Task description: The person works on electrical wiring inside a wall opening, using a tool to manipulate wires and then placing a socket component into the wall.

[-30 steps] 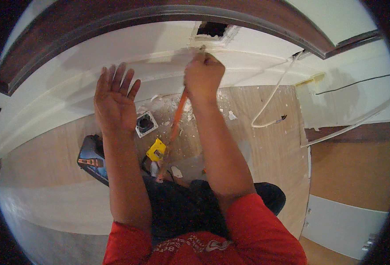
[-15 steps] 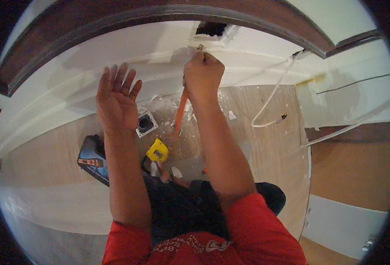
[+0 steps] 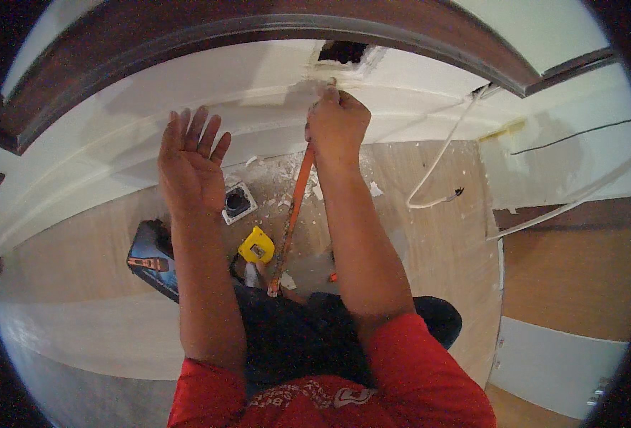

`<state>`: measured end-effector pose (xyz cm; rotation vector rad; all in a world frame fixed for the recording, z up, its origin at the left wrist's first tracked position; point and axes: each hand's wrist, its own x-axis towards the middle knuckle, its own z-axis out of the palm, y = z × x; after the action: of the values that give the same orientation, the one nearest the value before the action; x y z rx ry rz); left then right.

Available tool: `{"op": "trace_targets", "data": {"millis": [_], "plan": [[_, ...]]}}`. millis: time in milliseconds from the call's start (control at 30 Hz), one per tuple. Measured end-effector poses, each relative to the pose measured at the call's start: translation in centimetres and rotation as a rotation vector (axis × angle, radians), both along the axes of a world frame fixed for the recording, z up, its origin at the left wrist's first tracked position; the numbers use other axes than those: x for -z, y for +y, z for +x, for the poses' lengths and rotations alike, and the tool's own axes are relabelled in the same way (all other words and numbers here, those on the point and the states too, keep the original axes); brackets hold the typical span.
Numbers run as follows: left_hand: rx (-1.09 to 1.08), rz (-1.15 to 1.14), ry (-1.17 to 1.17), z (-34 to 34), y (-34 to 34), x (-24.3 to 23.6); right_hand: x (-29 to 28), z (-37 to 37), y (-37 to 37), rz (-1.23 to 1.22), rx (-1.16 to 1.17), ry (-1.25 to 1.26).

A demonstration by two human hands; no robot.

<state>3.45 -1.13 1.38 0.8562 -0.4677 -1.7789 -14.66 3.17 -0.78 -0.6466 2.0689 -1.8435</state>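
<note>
My right hand (image 3: 338,128) is raised close to the white wall (image 3: 258,78), just below a dark square hole (image 3: 342,52). Its fingers are wrapped round a long, thin orange bar (image 3: 301,185); a short tip pokes out past the fist toward the wall, and the worn, speckled other end slants down toward my lap. Whether the tip touches the wall I cannot tell. Held up to the left, my left hand (image 3: 193,164) is empty, palm showing and fingers apart. Between my forearms on the floor lie a white square electrical box (image 3: 239,202) and a yellow tape measure (image 3: 257,246).
Plaster crumbs (image 3: 287,175) litter the wooden floor below the hole. A blue-and-black case (image 3: 151,255) sits by my left forearm. At right, a loose white cable (image 3: 440,157) hangs down to the floor. A dark wooden ledge (image 3: 258,32) curves overhead.
My right hand has shifted slightly right and down. The bar's lower end, blurred before, now shows sharply and reaches lower. My left hand stays almost in place.
</note>
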Motion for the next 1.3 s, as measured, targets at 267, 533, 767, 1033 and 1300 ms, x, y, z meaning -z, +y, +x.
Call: {"op": "trace_targets", "data": {"millis": [267, 533, 767, 1033, 1300], "plan": [[0.017, -0.032, 0.024, -0.4, 0.3, -0.1, 1.6, -1.5, -0.1, -0.039, -0.056, 0.14], [-0.001, 0.038, 0.127, 0.4, 0.7, -0.7, -0.3, 1.0, -0.5, 0.001, -0.056, 0.06], [-0.017, 0.03, 0.181, 1.0, 0.5, -0.3, -2.6, 1.2, 1.0, 0.062, -0.152, -0.202], [-0.016, 0.043, 0.236, 0.8, 0.4, -0.2, -0.9, -0.4, 0.4, 0.001, -0.043, -0.07], [-0.003, 0.032, 0.214, 0.7, 0.5, -0.4, -0.5, 0.9, -0.3, 0.02, -0.144, -0.069]]}}
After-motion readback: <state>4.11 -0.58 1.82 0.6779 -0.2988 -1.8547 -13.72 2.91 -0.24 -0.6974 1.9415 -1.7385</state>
